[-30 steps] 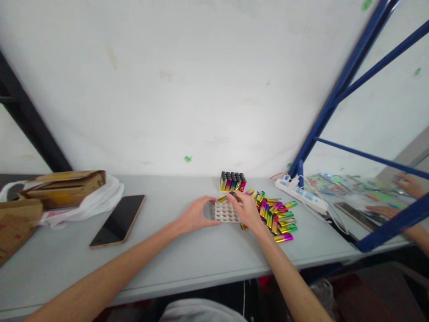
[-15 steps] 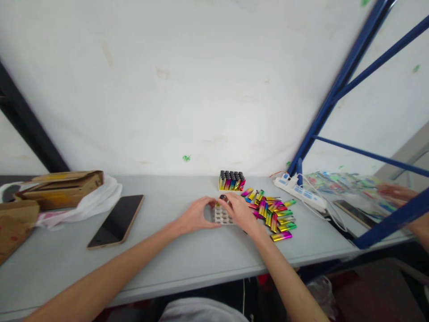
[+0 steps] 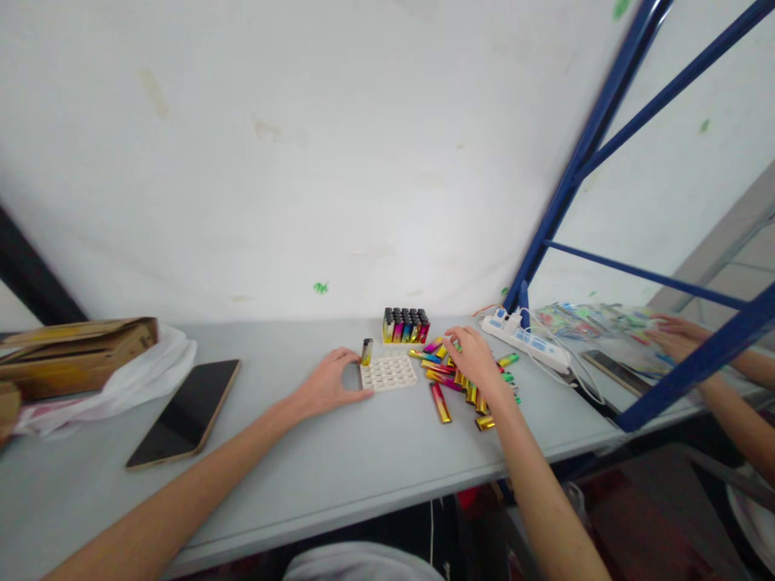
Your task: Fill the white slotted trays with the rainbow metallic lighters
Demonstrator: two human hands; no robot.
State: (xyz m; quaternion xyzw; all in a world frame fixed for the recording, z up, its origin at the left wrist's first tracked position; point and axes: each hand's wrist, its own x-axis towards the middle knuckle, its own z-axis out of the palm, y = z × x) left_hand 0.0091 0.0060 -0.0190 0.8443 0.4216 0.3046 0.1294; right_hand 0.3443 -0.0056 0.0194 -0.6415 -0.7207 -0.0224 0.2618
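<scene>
A white tray with rows of holes [image 3: 388,374] lies on the table, one lighter [image 3: 366,353] upright in its back left corner. My left hand [image 3: 330,383] is at the tray's left side, thumb and fingers apart around that edge. Over the pile of shiny coloured lighters [image 3: 441,377] to the right is my right hand [image 3: 474,355], its fingers bent downward; whether they grip a lighter is too small to tell. Behind the tray, near the wall, stands a filled block of upright lighters with black tops [image 3: 405,326].
A phone [image 3: 185,414] lies at the left, beside a white plastic bag [image 3: 157,371] and a cardboard box [image 3: 85,355]. At the right are a power strip [image 3: 526,340] with cables and a blue metal frame [image 3: 554,202]. Beyond it show another person's hands and a second phone [image 3: 617,372].
My right hand has moved from the tray to the lighter pile, leaving one lighter upright in the tray. My left hand remains at the tray's left edge. The camera view has shifted.
</scene>
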